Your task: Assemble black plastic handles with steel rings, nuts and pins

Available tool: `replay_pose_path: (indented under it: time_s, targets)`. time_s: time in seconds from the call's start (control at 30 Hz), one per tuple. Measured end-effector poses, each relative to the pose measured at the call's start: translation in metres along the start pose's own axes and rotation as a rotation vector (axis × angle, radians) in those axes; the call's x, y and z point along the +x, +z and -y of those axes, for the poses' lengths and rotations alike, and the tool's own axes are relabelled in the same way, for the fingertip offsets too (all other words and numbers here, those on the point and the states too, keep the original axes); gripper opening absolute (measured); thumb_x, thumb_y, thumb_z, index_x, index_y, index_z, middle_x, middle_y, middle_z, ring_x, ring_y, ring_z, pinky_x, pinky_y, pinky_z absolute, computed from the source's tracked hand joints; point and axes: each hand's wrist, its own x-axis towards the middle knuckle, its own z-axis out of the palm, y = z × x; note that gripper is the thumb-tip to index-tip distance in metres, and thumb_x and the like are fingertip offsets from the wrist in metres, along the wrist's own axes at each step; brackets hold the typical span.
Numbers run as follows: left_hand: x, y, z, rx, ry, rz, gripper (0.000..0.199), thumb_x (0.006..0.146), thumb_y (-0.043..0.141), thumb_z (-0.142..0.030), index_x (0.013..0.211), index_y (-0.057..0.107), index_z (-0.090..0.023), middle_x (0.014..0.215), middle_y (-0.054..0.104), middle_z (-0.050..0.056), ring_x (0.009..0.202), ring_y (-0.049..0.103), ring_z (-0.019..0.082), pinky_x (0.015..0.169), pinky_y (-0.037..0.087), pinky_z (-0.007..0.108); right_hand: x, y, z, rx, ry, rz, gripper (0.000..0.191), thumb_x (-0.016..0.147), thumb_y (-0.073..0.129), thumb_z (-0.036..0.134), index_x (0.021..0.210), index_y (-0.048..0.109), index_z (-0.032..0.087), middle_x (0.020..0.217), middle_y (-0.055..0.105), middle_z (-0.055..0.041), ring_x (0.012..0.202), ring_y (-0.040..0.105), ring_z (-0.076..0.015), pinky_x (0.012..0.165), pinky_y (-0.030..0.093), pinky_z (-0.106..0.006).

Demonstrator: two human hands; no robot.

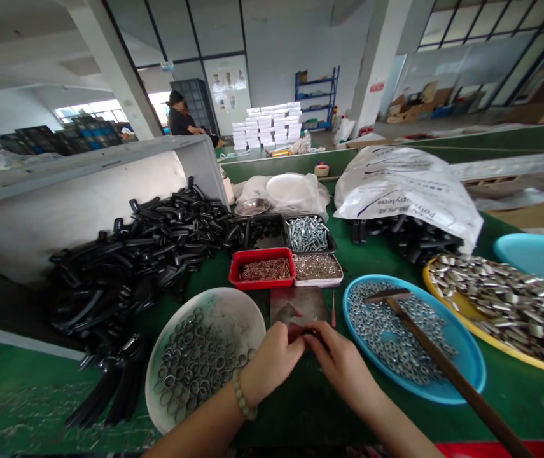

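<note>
My left hand (274, 357), with a beaded bracelet (243, 397) on its wrist, is closed in a pinch. My right hand (341, 359) meets it at the fingertips, its fingers also pressed together. Whatever they grip is small and mostly hidden behind the fingers. Just beyond the fingertips lies a dark metal plate (284, 296), with a thin screwdriver-like tool (333, 312) at its right. A white bowl of metal rings (240, 305) stands left of my hands. On the right, a hammer (436, 350) rests across a blue basin of small metal nuts (479, 372).
Behind the plate stand a red tray of small pins (238, 280), a white tray of small fasteners (317, 267) and a tray of screws (307, 233). Black curved handles (157, 242) spill from a grey crate (200, 165). A yellow basin (474, 321) holds metal pieces. A person (181, 117) sits behind.
</note>
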Motion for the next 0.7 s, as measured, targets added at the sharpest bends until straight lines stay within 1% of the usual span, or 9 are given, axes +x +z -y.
replay_pose_path:
  time_s: [0.1,0.17,0.2,0.23,0.3,0.4,0.5,0.6,0.7]
  targets:
    - [0.031,-0.042,-0.009,0.353,0.045,0.021,0.030,0.086,0.051,-0.028,0.112,0.058,-0.018,0.094,0.068,0.007,0.087,0.063,0.020,0.078,0.047,0.028,0.004,-0.004,-0.006,0.237,0.154,-0.039,0.025,0.088,0.046,0.046,0.095,0.053,0.024,0.068,0.062,-0.0012,0.061,0.063,-0.0191,0.059,0.053,-0.033]
    - [0.064,-0.077,-0.017,0.858,0.079,-0.105,0.025,0.090,0.043,-0.023,0.105,0.062,-0.015,0.103,0.066,0.011,0.098,0.059,0.021,0.088,0.043,0.032,0.008,-0.007,-0.011,0.387,0.217,-0.084,0.030,0.085,0.048,0.050,0.097,0.050,0.023,0.070,0.063,-0.0021,0.060,0.065,-0.0201,0.058,0.055,-0.035]
    - [0.081,-0.093,-0.019,1.136,0.052,-0.121,0.026,0.090,0.040,-0.020,0.100,0.064,-0.015,0.106,0.065,0.013,0.102,0.057,0.023,0.091,0.041,0.035,0.010,-0.008,-0.012,0.425,0.221,-0.095,0.031,0.084,0.050,0.051,0.097,0.050,0.023,0.075,0.065,-0.0040,0.064,0.066,-0.0211,0.060,0.056,-0.037]
    - [0.097,-0.106,-0.020,1.201,0.043,-0.112,0.024,0.088,0.042,-0.017,0.093,0.066,-0.013,0.107,0.064,0.016,0.105,0.055,0.025,0.092,0.039,0.038,0.010,-0.008,-0.014,0.442,0.218,-0.099,0.032,0.083,0.052,0.052,0.097,0.050,0.023,0.079,0.066,-0.0056,0.068,0.067,-0.0218,0.063,0.056,-0.038]
    - [0.124,-0.123,-0.018,1.296,0.038,-0.045,0.016,0.083,0.052,-0.016,0.085,0.067,-0.014,0.105,0.065,0.015,0.106,0.054,0.027,0.093,0.038,0.040,0.010,-0.007,-0.015,0.453,0.212,-0.101,0.033,0.082,0.054,0.052,0.095,0.050,0.023,0.084,0.067,-0.0071,0.070,0.067,-0.0225,0.066,0.057,-0.040]
    - [0.147,-0.124,-0.007,1.313,0.063,0.123,0.013,0.074,0.061,-0.015,0.086,0.068,-0.016,0.098,0.067,0.011,0.096,0.058,0.023,0.088,0.041,0.032,0.008,-0.004,-0.018,0.464,0.217,-0.112,0.033,0.079,0.060,0.049,0.096,0.050,0.023,0.084,0.066,-0.0056,0.071,0.067,-0.0217,0.069,0.057,-0.040]
    - [0.158,-0.114,0.003,1.301,0.073,0.249,0.018,0.076,0.059,-0.016,0.092,0.067,-0.014,0.095,0.069,0.010,0.086,0.062,0.020,0.081,0.043,0.026,0.007,-0.004,-0.021,0.448,0.227,-0.116,0.032,0.075,0.065,0.046,0.093,0.053,0.023,0.084,0.063,-0.0032,0.071,0.066,-0.0196,0.070,0.056,-0.038]
    - [0.164,-0.113,0.009,1.278,0.049,0.286,0.019,0.078,0.059,-0.019,0.093,0.067,-0.013,0.093,0.069,0.011,0.082,0.063,0.019,0.079,0.044,0.026,0.007,-0.005,-0.023,0.444,0.246,-0.089,0.029,0.075,0.066,0.045,0.090,0.054,0.023,0.082,0.062,-0.0013,0.070,0.065,-0.0171,0.069,0.056,-0.034]
    - [0.163,-0.119,0.013,1.258,0.024,0.271,0.018,0.079,0.058,-0.022,0.091,0.067,-0.012,0.093,0.069,0.011,0.083,0.063,0.019,0.080,0.043,0.025,0.008,-0.005,-0.024,0.436,0.260,-0.094,0.030,0.074,0.066,0.045,0.091,0.053,0.023,0.082,0.061,-0.0006,0.069,0.065,-0.0158,0.068,0.055,-0.032]
